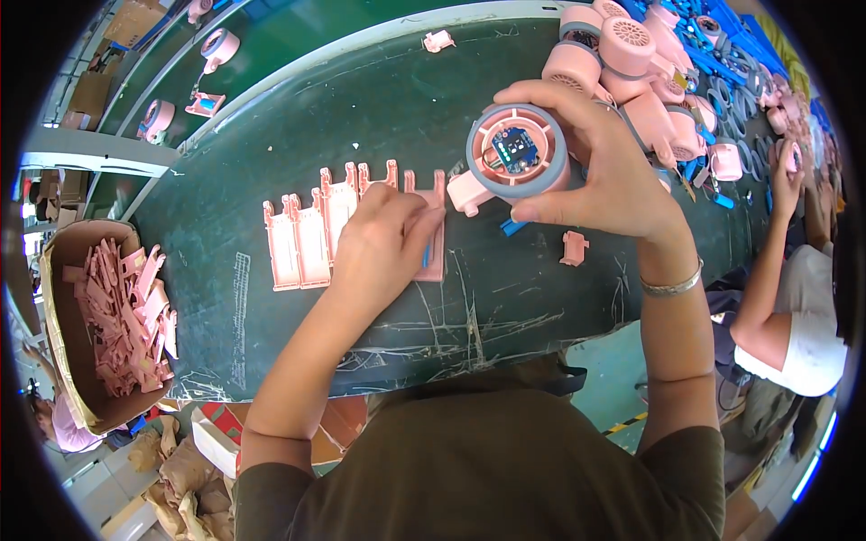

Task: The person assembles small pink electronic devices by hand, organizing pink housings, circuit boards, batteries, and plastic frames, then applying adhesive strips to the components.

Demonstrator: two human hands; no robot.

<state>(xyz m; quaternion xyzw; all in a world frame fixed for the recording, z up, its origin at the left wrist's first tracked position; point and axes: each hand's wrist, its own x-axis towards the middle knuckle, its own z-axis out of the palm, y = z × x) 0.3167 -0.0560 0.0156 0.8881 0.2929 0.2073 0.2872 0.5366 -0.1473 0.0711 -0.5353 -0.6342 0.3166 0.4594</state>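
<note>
"What lies closest?"

"The dark olive cloth of the person's shirt, soft and matte. Beyond it, the work surface is dark green and smooth, scored with pale scratches."

"And the left hand?"

"Its fingers bend together over a flat pink plastic panel, with a bit of something blue showing beside them. The fingertips are hidden, so I cannot tell whether they grip."

"What sits near that hand?"

"To its left, a row of pink panels, oblong and shallow-edged, with small notched lugs at their far ends."

"The right hand?"

"Its fingers and thumb curve around a drum-shaped pink housing, holding it above the surface. A grey ring circles its open face, and a dark circuit board sits inside. A stubby, squared neck sticks out on the left."

"Anything beneath it?"

"A blue cylinder lies just below the neck; a small angular pink clip lies to the right, nearer the person."

"Farther off?"

"A heap of rounded pink housings, some with slotted grilles, beside slim grey hoops. Near the far edge lies a small, jagged pink piece."
</note>
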